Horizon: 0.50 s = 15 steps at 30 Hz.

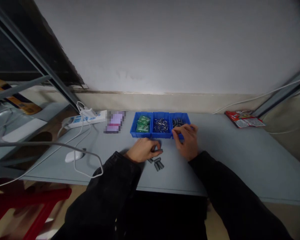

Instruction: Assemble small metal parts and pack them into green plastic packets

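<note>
A: Biggest item?
B: Desk (pixel 230 160), pale grey, along the wall. Landmark: the middle bin (pixel 161 135), blue, near the far edge.

A: Next size down?
B: White power strip (pixel 100 117), well left of the middle bin. Red packet (pixel 248 120), well to its right.

A: Hands?
B: Left hand (pixel 143 149), on the near side of the middle bin: fingers curled, thumb and forefinger pinching a dark grey piece (pixel 160 150). Right hand (pixel 188 141), near side and right: bent fingers reach over the right bin (pixel 178 115), thumb and forefinger tips close together. Cannot tell whether anything is between them.

A: Bins?
B: Right bin adjoins the middle bin, dark pieces (pixel 177 121) inside. Left bin (pixel 140 135) adjoins its other side, holding green items (pixel 143 124).

A: Smallest?
B: Loose grey pieces (pixel 159 164), a small cluster nearer the person than the middle bin, by the left hand. Thin metal pins (pixel 161 125) lie heaped inside the middle bin.
</note>
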Tool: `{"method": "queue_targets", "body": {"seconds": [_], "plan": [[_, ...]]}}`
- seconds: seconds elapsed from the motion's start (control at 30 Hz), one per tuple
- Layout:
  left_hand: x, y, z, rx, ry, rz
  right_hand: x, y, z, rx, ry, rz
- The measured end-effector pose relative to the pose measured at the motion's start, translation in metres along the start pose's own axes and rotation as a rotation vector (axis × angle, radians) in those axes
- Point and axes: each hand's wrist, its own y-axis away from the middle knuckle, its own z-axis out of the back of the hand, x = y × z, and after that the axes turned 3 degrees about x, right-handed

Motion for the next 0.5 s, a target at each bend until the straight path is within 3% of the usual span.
{"method": "queue_targets", "body": {"seconds": [0.23, 0.5], "plan": [[0.005, 0.002, -0.002, -0.075, 0.112, -0.076, 0.003, 0.002, 0.001, -0.044, -0.034, -0.015], [-0.005, 0.000, 0.004, -0.234, 0.135, -0.222, 0.013, 0.002, -0.002, 0.113, -0.190, 0.051]]}}
